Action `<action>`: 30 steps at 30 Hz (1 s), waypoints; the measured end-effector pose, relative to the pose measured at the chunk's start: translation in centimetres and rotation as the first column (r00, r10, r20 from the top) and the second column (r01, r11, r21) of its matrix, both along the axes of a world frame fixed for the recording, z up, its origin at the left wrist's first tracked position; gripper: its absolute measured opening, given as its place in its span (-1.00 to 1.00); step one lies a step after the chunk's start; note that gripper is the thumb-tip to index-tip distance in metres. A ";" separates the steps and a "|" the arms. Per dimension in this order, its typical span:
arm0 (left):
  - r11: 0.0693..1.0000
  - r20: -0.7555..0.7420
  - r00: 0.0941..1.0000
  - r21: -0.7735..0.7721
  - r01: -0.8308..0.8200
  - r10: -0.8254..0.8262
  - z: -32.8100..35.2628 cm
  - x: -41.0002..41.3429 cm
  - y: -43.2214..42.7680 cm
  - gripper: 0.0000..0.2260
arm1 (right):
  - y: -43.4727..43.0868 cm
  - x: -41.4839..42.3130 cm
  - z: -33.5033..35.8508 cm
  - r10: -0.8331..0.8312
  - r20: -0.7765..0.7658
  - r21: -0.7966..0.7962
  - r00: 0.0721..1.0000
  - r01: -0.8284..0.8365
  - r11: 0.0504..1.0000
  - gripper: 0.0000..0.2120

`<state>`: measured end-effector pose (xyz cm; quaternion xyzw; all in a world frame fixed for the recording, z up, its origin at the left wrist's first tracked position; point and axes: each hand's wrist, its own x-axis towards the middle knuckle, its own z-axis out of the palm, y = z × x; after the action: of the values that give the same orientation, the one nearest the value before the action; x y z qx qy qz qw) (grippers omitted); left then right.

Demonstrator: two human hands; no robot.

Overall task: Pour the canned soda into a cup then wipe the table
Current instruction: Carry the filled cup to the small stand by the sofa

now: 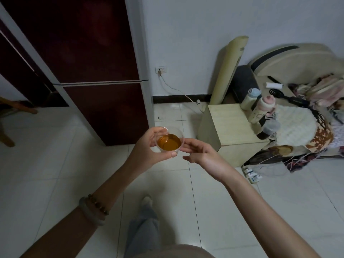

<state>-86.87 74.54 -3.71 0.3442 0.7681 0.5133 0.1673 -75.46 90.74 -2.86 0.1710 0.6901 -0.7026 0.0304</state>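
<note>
The clear plastic cup of amber soda (177, 131) is held in mid-air over the white tiled floor (55, 164). The left hand (147, 146) curls round its wall, and the right hand (202, 154) touches it with loosely straight fingertips. Keep it level; squeezing would likely buckle it

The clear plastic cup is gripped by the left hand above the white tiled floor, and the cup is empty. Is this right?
Not quite. The head view shows that the clear plastic cup is not empty: it holds amber liquid. The rest stands: the left hand grips it above the white tiled floor.
</note>
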 end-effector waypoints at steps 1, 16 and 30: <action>1.000 0.006 1.000 0.000 0.016 -0.016 -0.1 -1.7 0.9 -0.38 | 0.7 -1.4 -0.1 -0.010 -0.002 0.005 1.000 0.010 1.000 -0.38; 0.932 0.104 0.928 -0.014 0.362 -0.359 0.2 -25.7 14.8 -0.40 | 9.7 -20.2 -0.1 -0.354 0.000 -0.022 0.935 0.354 0.935 -0.46; 0.781 0.213 0.768 -0.031 0.623 -0.604 -2.5 -31.7 32.6 -0.43 | 22.3 -23.7 -2.1 -0.613 0.054 -0.001 0.789 0.613 0.790 -0.45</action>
<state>-118.58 107.12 -6.21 0.5167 0.6183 0.4218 0.4157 -99.20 113.08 -4.93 0.4029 0.5899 -0.6763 -0.1800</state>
